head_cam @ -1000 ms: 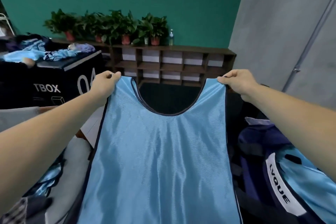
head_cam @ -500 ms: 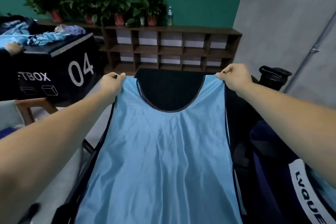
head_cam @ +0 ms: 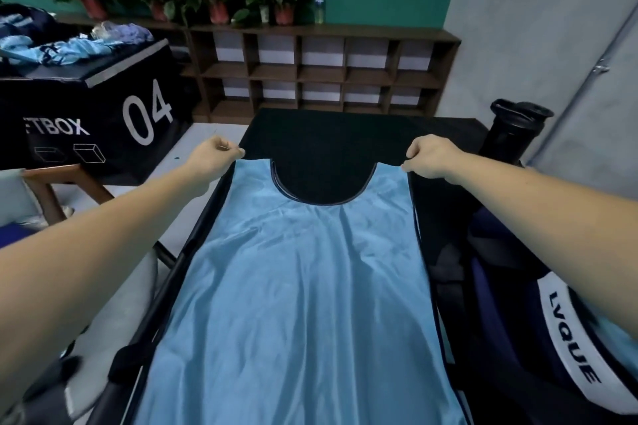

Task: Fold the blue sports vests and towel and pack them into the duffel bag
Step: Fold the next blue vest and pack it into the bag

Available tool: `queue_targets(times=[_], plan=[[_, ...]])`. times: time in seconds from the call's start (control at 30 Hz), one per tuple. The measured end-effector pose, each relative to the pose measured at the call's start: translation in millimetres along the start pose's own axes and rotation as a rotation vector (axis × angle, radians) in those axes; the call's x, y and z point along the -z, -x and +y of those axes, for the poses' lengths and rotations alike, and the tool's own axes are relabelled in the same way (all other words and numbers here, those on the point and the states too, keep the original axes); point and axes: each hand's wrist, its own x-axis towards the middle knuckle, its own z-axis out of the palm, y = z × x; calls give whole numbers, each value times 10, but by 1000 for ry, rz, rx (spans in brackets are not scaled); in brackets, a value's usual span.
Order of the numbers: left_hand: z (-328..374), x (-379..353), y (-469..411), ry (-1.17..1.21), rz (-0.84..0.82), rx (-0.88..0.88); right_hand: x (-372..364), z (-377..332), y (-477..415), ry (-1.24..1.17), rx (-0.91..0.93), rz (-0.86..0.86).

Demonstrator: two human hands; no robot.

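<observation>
A light blue vest lies spread on a black table, neck hole toward the far end. The left hand pinches its far left shoulder strap and the right hand pinches the far right one — both with fingers curled tight on the cloth. A navy duffel bag sits just beside it on the right.

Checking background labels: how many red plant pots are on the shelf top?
4 red pots on the shelf top: far left, next, middle, rightmost near the bottle. Leaves may hide more.
</observation>
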Motion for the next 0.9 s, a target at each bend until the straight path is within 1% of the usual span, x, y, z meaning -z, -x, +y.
queue_targets(times=[0.2, 0.37, 0.5, 0.67, 0.8, 0.9], plan=[[7, 137, 761, -84, -83, -35, -39, 40, 474, 83, 143, -84], [5, 220, 1526, -154, -174, -88, -107, 72, 1051, 64, 251, -132], [-25, 233, 2112, -187, -207, -151, -171, 81, 1582, 10, 323, -168], [-58, 118, 2796, -258, -258, -295, -271, 155, 2279, -29, 435, -143], [-63, -79, 3294, -278, -332, -352, -400, 330, 2758, -18, 533, -79], [-30, -283, 3603, -291, -374, -424, -469, 518, 3040, -11, 561, -63]])
